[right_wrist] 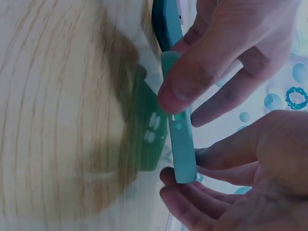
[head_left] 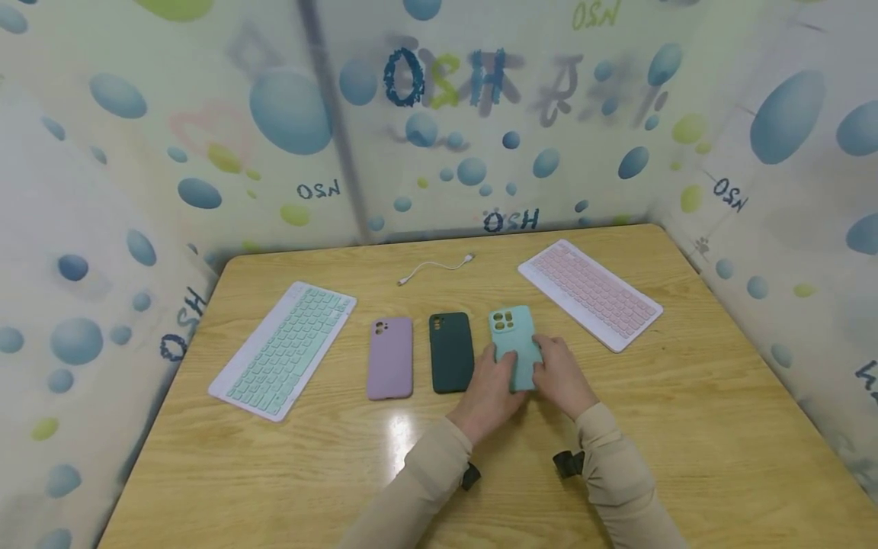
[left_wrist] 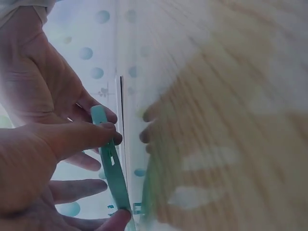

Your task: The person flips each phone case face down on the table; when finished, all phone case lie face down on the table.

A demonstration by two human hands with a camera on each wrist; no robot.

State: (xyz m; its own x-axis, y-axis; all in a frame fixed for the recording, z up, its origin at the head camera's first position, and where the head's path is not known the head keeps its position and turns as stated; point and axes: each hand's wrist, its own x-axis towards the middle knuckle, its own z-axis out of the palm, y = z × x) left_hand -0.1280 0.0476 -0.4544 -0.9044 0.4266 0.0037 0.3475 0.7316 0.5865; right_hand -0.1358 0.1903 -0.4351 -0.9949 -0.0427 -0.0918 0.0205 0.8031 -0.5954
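Both hands are on a mint-green phone case [head_left: 519,335] whose camera cutouts face up at its far end. My left hand [head_left: 488,390] holds its left side and near end, the thumb on top. My right hand [head_left: 564,374] grips the right side. In the right wrist view the near edge of the case [right_wrist: 182,149] shows side-on, with right fingertips between it and the table. The left wrist view shows the case [left_wrist: 113,168] between the fingers of both hands. A dark green phone case [head_left: 451,354] lies just left of it, then a purple phone case [head_left: 390,362].
A white keyboard with mint keys [head_left: 284,351] lies at the left of the wooden table [head_left: 274,473]. Another with pink keys [head_left: 591,293] lies at the back right. A short white cable [head_left: 435,265] lies near the back edge. Patterned walls [head_left: 473,171] stand around the table.
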